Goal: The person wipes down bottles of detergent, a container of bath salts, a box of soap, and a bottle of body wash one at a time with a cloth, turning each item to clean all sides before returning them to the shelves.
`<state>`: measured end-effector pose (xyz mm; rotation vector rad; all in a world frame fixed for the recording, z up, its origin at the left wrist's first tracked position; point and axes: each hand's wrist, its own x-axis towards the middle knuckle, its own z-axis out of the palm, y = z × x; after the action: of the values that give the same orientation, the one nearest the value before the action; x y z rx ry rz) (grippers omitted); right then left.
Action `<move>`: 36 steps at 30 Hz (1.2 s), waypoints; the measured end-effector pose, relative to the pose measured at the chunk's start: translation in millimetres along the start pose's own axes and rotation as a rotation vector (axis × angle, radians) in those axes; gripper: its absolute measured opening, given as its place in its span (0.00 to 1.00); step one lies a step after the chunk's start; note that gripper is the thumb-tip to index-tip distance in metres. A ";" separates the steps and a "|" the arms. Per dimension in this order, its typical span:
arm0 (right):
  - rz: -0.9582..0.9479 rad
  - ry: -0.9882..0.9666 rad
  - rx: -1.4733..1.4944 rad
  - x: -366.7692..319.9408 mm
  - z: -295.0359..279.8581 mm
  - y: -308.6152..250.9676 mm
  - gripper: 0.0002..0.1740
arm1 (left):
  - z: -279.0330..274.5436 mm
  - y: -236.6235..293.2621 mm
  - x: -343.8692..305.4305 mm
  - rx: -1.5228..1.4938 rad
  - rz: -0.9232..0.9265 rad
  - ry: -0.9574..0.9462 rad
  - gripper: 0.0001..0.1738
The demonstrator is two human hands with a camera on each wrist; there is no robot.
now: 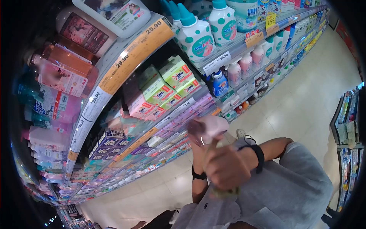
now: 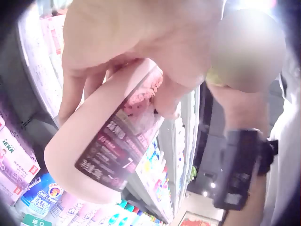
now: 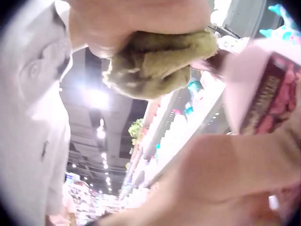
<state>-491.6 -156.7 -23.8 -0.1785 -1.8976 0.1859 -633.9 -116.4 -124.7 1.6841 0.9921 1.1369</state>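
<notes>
A pink bottle with a dark, flower-printed label [image 2: 110,136] lies tilted in my left hand [image 2: 136,37], thumb on one side and fingers round the other. Its pale end [image 1: 218,126] shows in the head view, in front of the shelf. My right hand [image 1: 228,166] is beside it, blurred and partly covering the left hand [image 1: 197,150]. A bunched yellow-green cloth [image 3: 155,68] is gripped in the right hand, its folds hanging out below the fingers. In the right wrist view the cloth's end overlaps the bottle's neck.
Shelves hold boxed soaps [image 1: 164,89], green-dotted white bottles [image 1: 194,38] and large detergent bottles, one with a similar dark label [image 1: 85,32]. Price strips [image 1: 131,53] line the shelf edge. Pale floor tiles [image 1: 289,99] and another rack [image 1: 349,118] lie to the right.
</notes>
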 end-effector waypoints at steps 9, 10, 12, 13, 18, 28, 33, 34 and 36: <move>0.451 0.193 -0.209 -2.9 -20.0 34.8 0.27 | -22.1 -4.5 -8.1 0.460 0.294 0.063 0.36; 0.440 0.068 -0.279 -11.6 -0.9 44.5 0.29 | -17.9 -7.6 -11.9 0.477 0.316 0.073 0.36; 0.425 -0.063 -0.336 -28.6 18.2 55.4 0.32 | -14.8 -6.6 -12.2 0.355 0.242 0.072 0.36; 0.419 -0.074 -0.324 -35.1 20.6 59.0 0.33 | -13.6 -4.8 -10.5 0.239 0.167 0.087 0.36; 0.487 -0.116 -0.265 -46.7 14.9 52.8 0.35 | -7.7 4.1 -8.6 -0.205 -0.073 0.233 0.37; 0.921 0.384 0.189 -105.3 22.0 63.9 0.18 | -21.8 11.0 4.1 -0.543 -0.045 0.336 0.36; 1.118 0.486 0.344 -71.5 13.2 63.4 0.16 | -15.5 26.9 8.4 -0.776 -0.169 0.357 0.32; 1.058 0.444 0.254 -70.6 12.3 63.8 0.17 | -18.2 31.0 6.2 -0.826 -0.188 0.338 0.31; 0.921 0.351 0.085 -66.7 12.4 67.4 0.19 | -22.7 15.4 3.1 -0.726 -0.141 0.316 0.32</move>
<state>-479.4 -105.8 -103.7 -0.9578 -1.3370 0.7946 -652.3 -113.7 -104.4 0.8633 0.7336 1.4671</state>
